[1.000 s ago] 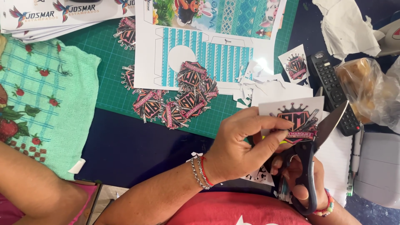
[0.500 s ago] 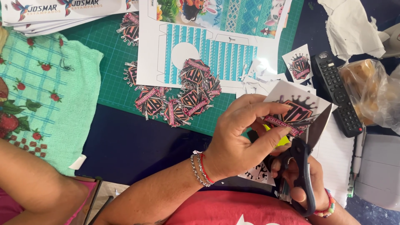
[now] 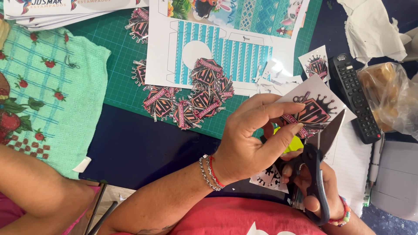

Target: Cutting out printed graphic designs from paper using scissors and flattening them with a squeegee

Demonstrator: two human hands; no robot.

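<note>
printed crown sticker sheet (image 3: 314, 104), tilted, between scissors (image 3: 320, 148) blades, seemingly

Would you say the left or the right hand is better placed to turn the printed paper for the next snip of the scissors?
Left, probably. The left hand pinches the printed paper between its fingertips, so it can rotate it. The right hand is threaded through the scissors, blades at the paper's edge.

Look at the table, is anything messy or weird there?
Small white paper scraps lie scattered near the striped blue sheet, and crumpled white paper sits at the top right. Otherwise nothing looks odd.
</note>
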